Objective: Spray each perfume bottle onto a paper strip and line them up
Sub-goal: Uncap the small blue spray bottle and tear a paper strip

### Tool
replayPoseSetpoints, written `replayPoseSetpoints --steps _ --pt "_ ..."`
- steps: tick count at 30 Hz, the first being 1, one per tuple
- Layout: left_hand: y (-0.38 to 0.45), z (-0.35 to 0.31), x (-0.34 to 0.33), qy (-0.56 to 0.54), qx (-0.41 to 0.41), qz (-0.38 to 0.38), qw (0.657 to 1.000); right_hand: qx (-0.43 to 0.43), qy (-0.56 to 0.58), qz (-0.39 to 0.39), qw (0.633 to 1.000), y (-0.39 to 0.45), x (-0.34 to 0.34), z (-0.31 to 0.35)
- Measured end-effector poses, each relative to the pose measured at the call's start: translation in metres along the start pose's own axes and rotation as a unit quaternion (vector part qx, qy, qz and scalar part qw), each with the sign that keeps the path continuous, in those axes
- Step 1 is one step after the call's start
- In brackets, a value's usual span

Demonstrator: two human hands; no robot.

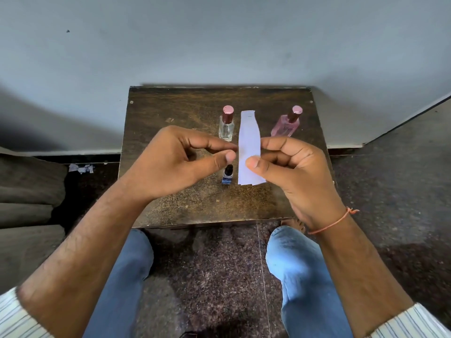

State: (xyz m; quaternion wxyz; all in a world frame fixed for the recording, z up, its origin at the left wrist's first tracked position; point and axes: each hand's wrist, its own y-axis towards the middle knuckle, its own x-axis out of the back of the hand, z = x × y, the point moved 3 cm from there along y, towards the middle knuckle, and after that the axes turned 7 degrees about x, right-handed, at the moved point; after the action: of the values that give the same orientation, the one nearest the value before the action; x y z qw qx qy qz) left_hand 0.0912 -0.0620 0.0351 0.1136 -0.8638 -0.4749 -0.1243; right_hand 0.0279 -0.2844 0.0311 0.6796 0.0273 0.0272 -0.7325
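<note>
Soft, even daylight here, a sheen on the right knee (290, 254), dim shadow pooling at the left floor edge, wall (219, 40) lines bowing with wide-angle distortion, and slight motion blur on the left hand (175, 159) fingertips.

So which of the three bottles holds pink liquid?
The far right bottle; the far left bottle looks clear, and the small near bottle is dark blue.
</note>
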Motion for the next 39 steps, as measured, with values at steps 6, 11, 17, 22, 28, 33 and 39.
replayPoseSetpoints --steps 6,11,17,22,28,33,39 --pt "0.002 -0.001 0.005 -0.025 0.028 0.039 0.999 0.006 -0.005 0.025 1.000 0.000 -0.016 0.002" --pt "-0.001 0.001 0.007 -0.067 0.040 0.052 0.996 0.012 -0.004 0.018 1.000 0.001 -0.020 0.000" --pt "-0.003 0.006 0.010 -0.079 0.044 0.030 0.995 0.036 -0.049 0.020 0.998 0.002 -0.023 -0.004" --pt "-0.005 0.007 0.010 -0.054 0.059 0.015 0.997 0.050 -0.073 0.020 0.996 0.002 -0.023 -0.005" --pt "-0.005 0.001 0.006 -0.084 0.065 -0.004 0.994 0.061 -0.051 0.017 0.997 0.002 -0.022 -0.002" --pt "-0.005 -0.003 0.003 -0.097 0.068 0.001 0.993 0.060 -0.022 0.019 0.998 0.001 -0.022 0.000" --pt "-0.005 -0.006 0.003 -0.120 0.049 0.034 0.991 0.083 -0.016 0.023 0.996 0.000 -0.022 0.003"
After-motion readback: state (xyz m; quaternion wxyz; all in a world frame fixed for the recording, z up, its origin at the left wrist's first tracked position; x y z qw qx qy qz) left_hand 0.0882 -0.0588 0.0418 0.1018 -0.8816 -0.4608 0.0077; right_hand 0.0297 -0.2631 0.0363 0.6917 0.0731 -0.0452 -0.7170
